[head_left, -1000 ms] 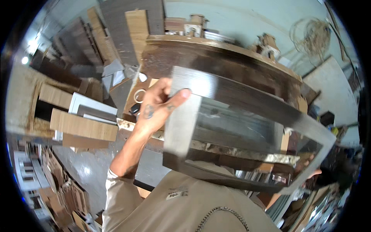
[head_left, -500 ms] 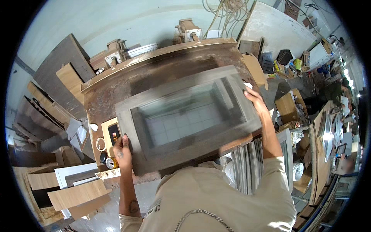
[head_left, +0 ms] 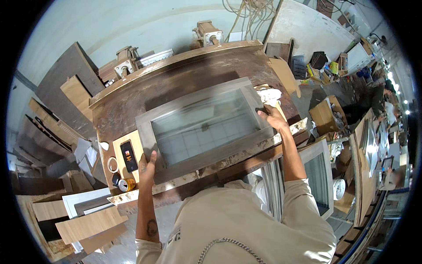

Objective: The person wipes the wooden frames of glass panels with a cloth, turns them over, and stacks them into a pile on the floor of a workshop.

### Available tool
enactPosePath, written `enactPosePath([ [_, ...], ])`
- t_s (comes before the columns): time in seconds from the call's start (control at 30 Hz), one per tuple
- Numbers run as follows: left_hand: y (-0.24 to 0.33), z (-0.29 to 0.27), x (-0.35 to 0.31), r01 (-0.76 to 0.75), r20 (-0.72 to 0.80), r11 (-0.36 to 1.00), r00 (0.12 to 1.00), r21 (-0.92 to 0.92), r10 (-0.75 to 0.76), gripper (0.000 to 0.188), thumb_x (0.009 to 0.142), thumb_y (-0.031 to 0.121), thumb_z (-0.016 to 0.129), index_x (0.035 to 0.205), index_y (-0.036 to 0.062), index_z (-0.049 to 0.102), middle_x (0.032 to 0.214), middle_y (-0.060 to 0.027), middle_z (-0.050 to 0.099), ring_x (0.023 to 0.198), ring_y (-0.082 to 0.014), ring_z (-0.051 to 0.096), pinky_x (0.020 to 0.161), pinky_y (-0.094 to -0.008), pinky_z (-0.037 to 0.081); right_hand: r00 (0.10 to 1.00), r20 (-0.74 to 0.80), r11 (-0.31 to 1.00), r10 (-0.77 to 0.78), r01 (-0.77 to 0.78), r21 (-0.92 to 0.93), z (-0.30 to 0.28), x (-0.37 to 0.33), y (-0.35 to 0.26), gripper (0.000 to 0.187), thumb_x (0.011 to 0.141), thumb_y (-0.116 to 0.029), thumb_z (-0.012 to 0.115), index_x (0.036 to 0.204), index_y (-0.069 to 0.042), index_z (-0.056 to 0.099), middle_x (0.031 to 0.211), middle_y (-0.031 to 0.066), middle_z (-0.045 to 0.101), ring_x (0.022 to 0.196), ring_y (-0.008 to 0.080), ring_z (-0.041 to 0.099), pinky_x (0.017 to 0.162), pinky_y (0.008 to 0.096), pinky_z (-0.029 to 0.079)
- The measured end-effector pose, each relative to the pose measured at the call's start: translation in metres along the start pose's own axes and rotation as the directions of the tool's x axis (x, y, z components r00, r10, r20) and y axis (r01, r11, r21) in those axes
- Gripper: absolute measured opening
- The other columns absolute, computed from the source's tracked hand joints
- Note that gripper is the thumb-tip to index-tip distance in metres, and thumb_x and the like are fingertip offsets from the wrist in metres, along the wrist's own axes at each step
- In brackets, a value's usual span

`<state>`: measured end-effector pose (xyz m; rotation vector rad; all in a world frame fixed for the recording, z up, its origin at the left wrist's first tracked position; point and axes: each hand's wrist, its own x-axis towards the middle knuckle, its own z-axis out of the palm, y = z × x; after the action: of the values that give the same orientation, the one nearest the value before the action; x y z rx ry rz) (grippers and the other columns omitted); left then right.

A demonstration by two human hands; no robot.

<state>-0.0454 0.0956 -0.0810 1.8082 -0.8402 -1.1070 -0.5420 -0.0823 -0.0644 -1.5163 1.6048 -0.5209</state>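
A grey wooden framed glass panel [head_left: 169, 172], like a cabinet door, lies low over the brown workbench [head_left: 195, 75]. My left hand [head_left: 147, 169] grips its left end, thumb up on the frame and fingers hidden at the edge. At the right end my right hand [head_left: 273, 118] holds the frame with the thumb on top. Beside my left hand a black phone [head_left: 129, 157] rests on a light wooden board [head_left: 118, 143]. A crumpled white cloth [head_left: 269, 95] lies just beyond my right hand.
A yellow can [head_left: 127, 185] and a tape roll [head_left: 113, 164] stand at the bench's left corner. Along the back runs a raised wooden ledge [head_left: 176, 66], with two clamp-like metal devices behind. More framed glass panels [head_left: 317, 176] lean below the bench's right front.
The framed panel has come down and away from me onto the bench, my hands still on both ends. The white cloth and the bench's front edge now show more.
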Motion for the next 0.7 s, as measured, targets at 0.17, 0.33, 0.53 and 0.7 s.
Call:
enactPosePath([
  [0.17,-0.006,-0.007,0.004,-0.022,0.018,0.999,1.000,-0.032,0.023,0.061,0.089,0.039,0.060,0.126,-0.0082,0.048,0.124,-0.0168,0.054,0.118,-0.0242,0.045,0.102,-0.0328,0.030,0.989,-0.146,1.000,-0.003,0.002,-0.006,0.007,0.003,-0.006,0.061,0.085,-0.028,0.065,0.127,0.013,0.045,0.120,0.0286,0.056,0.114,0.0327,0.054,0.099,0.0348,0.039],
  [0.33,0.019,0.003,-0.006,0.053,-0.031,0.997,0.998,-0.056,-0.055,0.061,0.086,0.042,0.063,0.125,-0.0034,0.051,0.122,-0.0124,0.057,0.117,-0.0236,0.047,0.101,-0.0318,0.030,0.997,-0.074,0.997,0.038,-0.033,0.070,-0.003,-0.007,-0.008,0.059,0.085,-0.029,0.065,0.130,0.004,0.047,0.121,0.0224,0.058,0.111,0.0314,0.056,0.100,0.0352,0.040],
  [0.53,0.037,0.077,-0.030,-0.517,-0.268,0.674,0.652,0.527,0.709,0.043,0.089,0.033,0.062,0.111,-0.0048,0.058,0.105,-0.0209,0.062,0.097,-0.0320,0.058,0.091,-0.0393,0.043,0.743,-0.582,0.934,-0.330,0.348,-0.085,0.010,-0.084,0.003,0.049,0.090,-0.032,0.058,0.128,-0.004,0.050,0.115,0.0159,0.063,0.109,0.0292,0.059,0.094,0.0373,0.044],
  [0.7,0.059,0.229,-0.098,-0.134,0.403,0.785,0.799,-0.605,0.447,0.015,0.091,0.005,0.052,0.091,-0.0001,0.065,0.081,-0.0111,0.065,0.073,-0.0187,0.061,0.074,-0.0324,0.050,0.624,-0.765,0.967,0.159,0.060,0.249,0.009,-0.242,0.077,0.038,0.087,-0.017,0.060,0.122,-0.002,0.055,0.121,0.0208,0.058,0.112,0.0335,0.056,0.096,0.0394,0.043],
])
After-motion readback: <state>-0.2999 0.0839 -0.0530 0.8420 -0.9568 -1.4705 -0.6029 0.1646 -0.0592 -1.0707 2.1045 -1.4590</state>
